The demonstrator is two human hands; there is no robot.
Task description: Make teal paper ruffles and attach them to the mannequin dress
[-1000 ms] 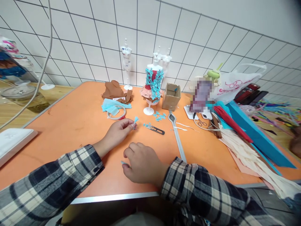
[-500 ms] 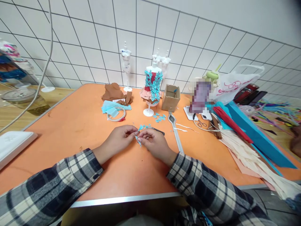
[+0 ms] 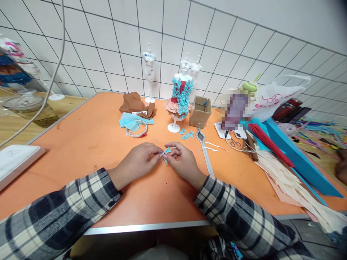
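My left hand [image 3: 142, 160] pinches the left side of a small light-blue bow [image 3: 167, 150] between thumb and fingertips. From the other side, my right hand [image 3: 184, 164] has its thumb and fingers closed on the same bow. The piece looks like thin crepe paper or cloth and is held just above the orange table [image 3: 141, 202]. Several similar blue bows [image 3: 186, 134] lie beyond my right hand. Behind them stands a small dress form [image 3: 182, 94], its red top covered with blue bows above a pink ruffled skirt.
Left of the dress form lie brown material [image 3: 132, 103], blue sheets [image 3: 127, 121] and a coiled white cable [image 3: 136, 134]. To its right are a cardboard box [image 3: 200, 115], a grey zipper [image 3: 205, 155], scissors [image 3: 234, 142] and cream strips [image 3: 284, 184]. A white device [image 3: 18, 162] sits at left.
The blue bow has turned, and its upper end now shows between my fingertips. My right index finger has lifted and straightened a little. The view has shifted slightly.
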